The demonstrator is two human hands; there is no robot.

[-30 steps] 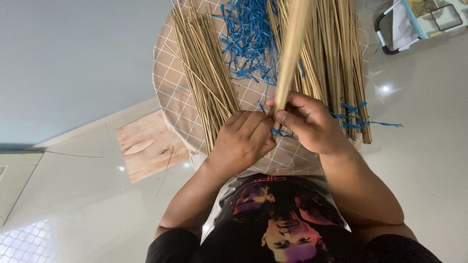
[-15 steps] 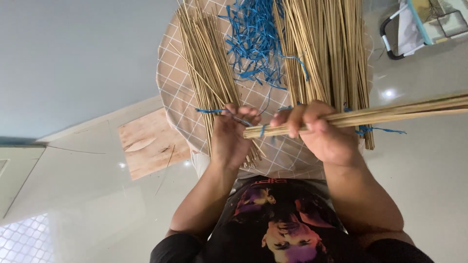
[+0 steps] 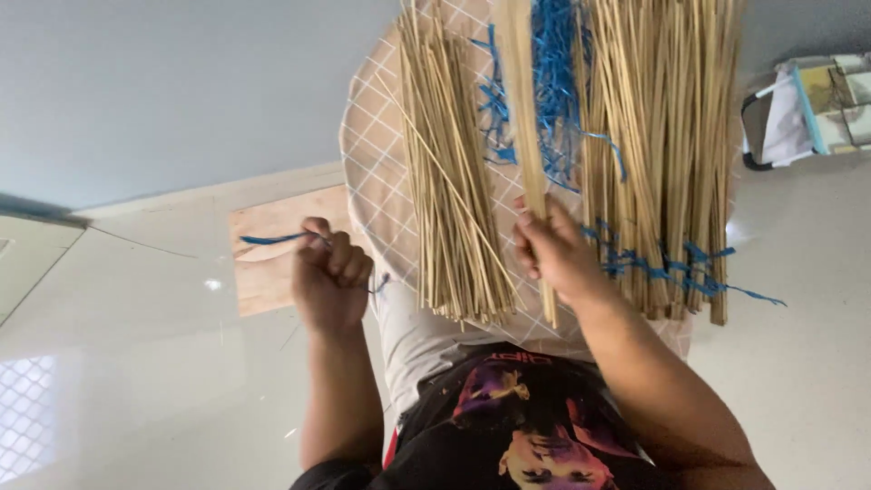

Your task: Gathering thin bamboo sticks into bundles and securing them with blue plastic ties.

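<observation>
1. Between the two hands, a round worktop (image 3: 363, 154) covered with a checked cloth is carrying loose tan sticks and blue ties.
2. Right hand (image 3: 555, 249) is closing around a thin stick bundle (image 3: 522, 109), gripping it near its lower end; the bundle's short tail is sticking out just below the fist.
3. Bundle's long axis is now running nearly upright in the head view, pointing up and away from the person. Half a second ago it was lying almost level, pointing out to the person's right, so the bundle is being swung back over the worktop.
4. Left hand (image 3: 328, 277) is clenching a blue tie strand (image 3: 272, 239) in a tight fist, with the free end trailing out to its left. Earlier this hand was working close against the bundle; now it is sitting well apart from it, off the worktop edge, which suggests the strand is being drawn taut or pulled free.
5. Left stick pile (image 3: 449, 200) is lying between the two hands, and a larger right stick pile (image 3: 667, 145) is lying beyond the right hand, with blue tie scraps (image 3: 553, 100) showing between the piles.
6. Wooden board (image 3: 268, 263) is lying on the floor (image 3: 136, 381) just behind the left hand.
</observation>
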